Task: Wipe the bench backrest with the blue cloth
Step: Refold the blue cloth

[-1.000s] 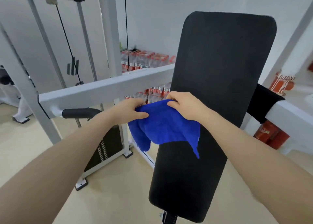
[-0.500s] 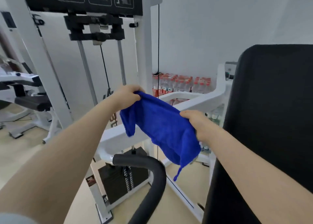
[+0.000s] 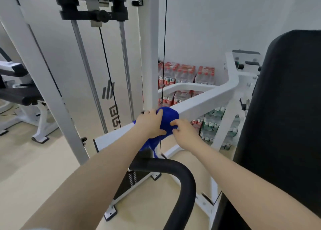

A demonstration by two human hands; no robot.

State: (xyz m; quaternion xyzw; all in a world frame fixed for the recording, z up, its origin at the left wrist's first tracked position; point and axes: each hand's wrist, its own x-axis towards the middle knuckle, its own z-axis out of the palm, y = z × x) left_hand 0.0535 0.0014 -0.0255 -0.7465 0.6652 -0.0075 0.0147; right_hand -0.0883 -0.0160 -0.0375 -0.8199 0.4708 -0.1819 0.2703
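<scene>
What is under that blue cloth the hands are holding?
The blue cloth is draped over a white machine arm, gripped by the left hand and right hand. The covered stretch of arm is hidden; a tail hangs below.

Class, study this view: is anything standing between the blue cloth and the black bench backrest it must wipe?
Nothing visible blocks the way. Both hands, left hand and right hand, hold the blue cloth on the white machine arm; only open space separates it from the backrest at the right.
</scene>
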